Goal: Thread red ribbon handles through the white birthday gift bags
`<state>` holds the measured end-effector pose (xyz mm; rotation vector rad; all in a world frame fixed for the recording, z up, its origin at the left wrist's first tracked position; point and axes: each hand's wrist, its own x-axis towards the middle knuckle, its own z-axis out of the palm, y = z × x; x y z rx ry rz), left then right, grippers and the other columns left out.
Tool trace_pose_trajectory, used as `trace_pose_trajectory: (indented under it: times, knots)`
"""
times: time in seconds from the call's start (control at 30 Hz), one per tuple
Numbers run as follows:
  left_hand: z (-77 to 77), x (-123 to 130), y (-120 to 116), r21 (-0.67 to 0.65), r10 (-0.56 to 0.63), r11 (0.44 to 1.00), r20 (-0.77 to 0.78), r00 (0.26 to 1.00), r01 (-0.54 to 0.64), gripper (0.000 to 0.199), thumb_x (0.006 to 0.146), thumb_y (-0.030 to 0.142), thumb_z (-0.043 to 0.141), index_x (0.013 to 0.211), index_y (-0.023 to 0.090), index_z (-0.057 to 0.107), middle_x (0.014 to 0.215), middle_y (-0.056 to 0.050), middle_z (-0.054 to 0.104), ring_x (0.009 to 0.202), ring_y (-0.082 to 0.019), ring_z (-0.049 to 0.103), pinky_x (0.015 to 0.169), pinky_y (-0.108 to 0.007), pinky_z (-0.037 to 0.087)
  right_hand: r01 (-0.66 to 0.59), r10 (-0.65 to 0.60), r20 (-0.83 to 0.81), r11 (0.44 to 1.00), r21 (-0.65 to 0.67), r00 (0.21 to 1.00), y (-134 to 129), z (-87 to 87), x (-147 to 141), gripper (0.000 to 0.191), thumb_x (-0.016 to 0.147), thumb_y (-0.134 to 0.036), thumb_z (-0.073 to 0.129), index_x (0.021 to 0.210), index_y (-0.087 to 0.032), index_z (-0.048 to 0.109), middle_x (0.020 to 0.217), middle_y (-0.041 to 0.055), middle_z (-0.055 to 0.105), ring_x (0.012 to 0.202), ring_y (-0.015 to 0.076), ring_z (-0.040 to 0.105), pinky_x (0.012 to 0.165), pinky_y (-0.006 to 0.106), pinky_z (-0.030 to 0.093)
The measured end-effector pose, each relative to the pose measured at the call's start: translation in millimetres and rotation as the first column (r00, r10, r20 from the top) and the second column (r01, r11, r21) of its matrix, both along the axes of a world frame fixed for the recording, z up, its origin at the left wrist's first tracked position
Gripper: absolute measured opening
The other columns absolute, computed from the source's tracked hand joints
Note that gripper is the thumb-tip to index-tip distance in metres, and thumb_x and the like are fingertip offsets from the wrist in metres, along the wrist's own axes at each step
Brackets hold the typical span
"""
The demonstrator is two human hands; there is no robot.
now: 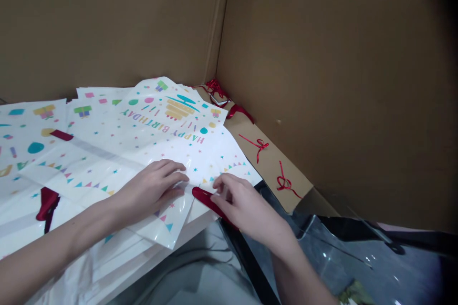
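Note:
My left hand point(157, 186) lies on a white plastic sheet printed with "HAPPY BIRTHDAY" point(164, 126), a cake, stars and bunting. Its fingers are stretched out and hold nothing. A dark red ribbon point(207, 200) slants along the near edge of the sheet, beside those fingertips. My right hand point(243, 205) has its fingers curled and its thumb on this ribbon. Under my left hand runs a pale translucent strip point(107, 153), with a dark red end piece point(61, 135) at its far left. A folded dark red ribbon point(47, 205) rests on the sheets near my left forearm.
Tall cardboard walls point(322, 81) meet in a corner behind the sheets. Curly red ribbon bows point(263, 144) lie on a brown cardboard strip point(246, 136) at the right. Beyond my right arm are shiny clear plastic point(339, 252) and a black edge. Grey cloth point(193, 271) shows below.

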<state>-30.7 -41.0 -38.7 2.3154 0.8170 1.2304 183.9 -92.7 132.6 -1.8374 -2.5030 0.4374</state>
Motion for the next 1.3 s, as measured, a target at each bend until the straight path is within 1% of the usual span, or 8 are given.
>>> trace_pose_trajectory:
  times: [0.1,0.3,0.47,0.63,0.83,1.07,1.23,1.3]
  knots:
    - [-0.1,-1,0,-0.004,-0.027,1.000,-0.015,1.000,0.027,0.022,0.104,0.032,0.051,0.115,0.025,0.068,0.127,-0.007,0.066,0.123,-0.025,0.058,0.102,-0.040,0.047,-0.001,0.004,0.042,0.999,-0.054,0.999,-2,9.1,13,0.013,0.098,-0.016,0.054,0.091,-0.021,0.065,0.092,0.0023,0.069,0.085,0.0170,0.062,0.077,0.029,0.044]
    - [-3.3,-6,0,0.020,-0.005,1.000,-0.070,0.998,0.006,0.026,0.104,0.035,0.050,0.125,0.026,0.064,0.137,-0.008,0.062,0.128,-0.026,0.057,0.105,-0.043,0.049,-0.058,0.058,0.010,0.998,-0.030,0.998,2,-8.3,3,0.015,0.100,-0.016,0.051,0.095,-0.021,0.064,0.096,0.0033,0.070,0.086,0.0167,0.063,0.077,0.028,0.043]
    - [-15.2,-12,3,0.044,0.077,0.996,-0.144,0.987,-0.072,0.040,0.103,0.044,0.051,0.138,0.028,0.059,0.155,-0.009,0.052,0.142,-0.031,0.048,0.114,-0.051,0.046,-0.009,0.023,0.109,0.992,-0.125,0.994,-6,6.1,22,0.016,0.103,-0.025,0.051,0.095,-0.023,0.064,0.093,0.0019,0.070,0.085,0.0178,0.063,0.075,0.029,0.042]
    - [-20.8,-19,6,0.014,0.057,0.998,-0.188,0.980,-0.055,0.043,0.103,0.048,0.051,0.141,0.031,0.058,0.159,-0.005,0.049,0.146,-0.029,0.046,0.117,-0.051,0.045,-0.015,0.030,0.137,0.994,-0.112,0.990,-7,-2.7,14,0.020,0.104,-0.023,0.044,0.100,-0.022,0.064,0.091,0.0047,0.071,0.080,0.0181,0.064,0.070,0.028,0.041]
    - [-24.7,-29,7,-0.026,0.064,0.997,-0.249,0.966,-0.073,0.046,0.102,0.052,0.050,0.145,0.037,0.055,0.163,0.000,0.043,0.149,-0.029,0.042,0.119,-0.051,0.042,0.037,0.007,0.232,0.982,-0.185,0.973,-19,13.0,32,0.020,0.104,-0.028,0.047,0.117,-0.024,0.061,0.103,0.0076,0.071,0.097,0.0231,0.064,0.079,0.031,0.044]
    - [-22.9,-35,6,-0.054,0.045,0.997,-0.281,0.959,-0.063,0.049,0.103,0.056,0.046,0.147,0.035,0.054,0.163,0.000,0.042,0.151,-0.030,0.039,0.122,-0.052,0.038,-0.082,0.107,0.225,0.990,-0.116,0.968,-19,-4.1,14,0.020,0.103,-0.020,0.041,0.116,-0.020,0.058,0.092,0.0067,0.071,0.081,0.0202,0.063,0.070,0.029,0.038]
    - [-21.3,-42,4,-0.094,0.036,0.993,-0.297,0.954,-0.067,0.051,0.103,0.056,0.044,0.150,0.037,0.051,0.165,0.002,0.038,0.153,-0.029,0.036,0.124,-0.052,0.037,-0.052,0.109,0.248,0.972,-0.227,0.963,-25,15.5,40,0.023,0.102,-0.024,0.047,0.123,-0.025,0.057,0.094,0.0048,0.069,0.086,0.0206,0.061,0.073,0.028,0.038]
    - [-20.7,-41,4,-0.106,0.029,0.992,-0.303,0.953,-0.065,0.052,0.104,0.057,0.043,0.150,0.036,0.051,0.165,0.002,0.038,0.154,-0.029,0.035,0.124,-0.051,0.036,-0.069,0.124,0.243,0.972,-0.223,0.962,-25,17.4,39,0.020,0.103,-0.024,0.045,0.119,-0.024,0.057,0.092,0.0047,0.068,0.085,0.0203,0.060,0.072,0.028,0.038]
